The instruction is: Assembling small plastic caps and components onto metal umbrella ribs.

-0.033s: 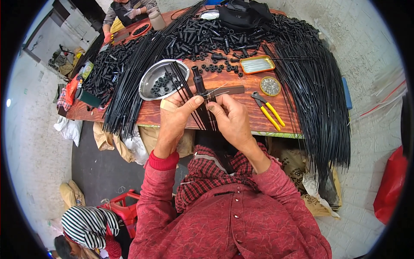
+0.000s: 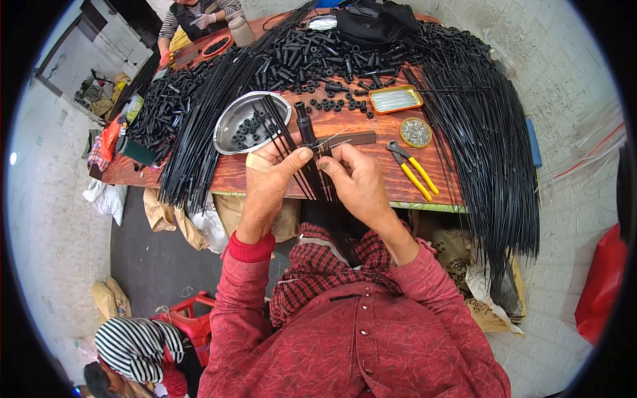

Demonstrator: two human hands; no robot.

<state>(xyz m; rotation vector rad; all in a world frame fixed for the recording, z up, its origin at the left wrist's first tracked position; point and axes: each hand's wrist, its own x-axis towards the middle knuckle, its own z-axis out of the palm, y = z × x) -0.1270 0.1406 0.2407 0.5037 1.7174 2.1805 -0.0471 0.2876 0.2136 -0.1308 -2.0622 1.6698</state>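
My left hand (image 2: 269, 176), with a plaster on the thumb, grips a small fan of thin black rods (image 2: 312, 179) over the near edge of the wooden table (image 2: 232, 176). My right hand (image 2: 355, 179) pinches the same rods from the right, thumb meeting the left thumb. A black cylindrical part (image 2: 305, 126) stands just beyond my fingers, and some rods lean across a metal bowl (image 2: 232, 126) of small black rings. Whether a thin wire is also in my fingers I cannot tell.
Yellow-handled pliers (image 2: 411, 166), a round tin (image 2: 416, 131), an orange tray of metal pins (image 2: 396, 99) and a dark flat bar (image 2: 355, 138) lie to the right. Black rod bundles (image 2: 491, 146) overhang the table edge. Loose black parts (image 2: 318, 53) cover the far side. Another person (image 2: 192, 16) works opposite.
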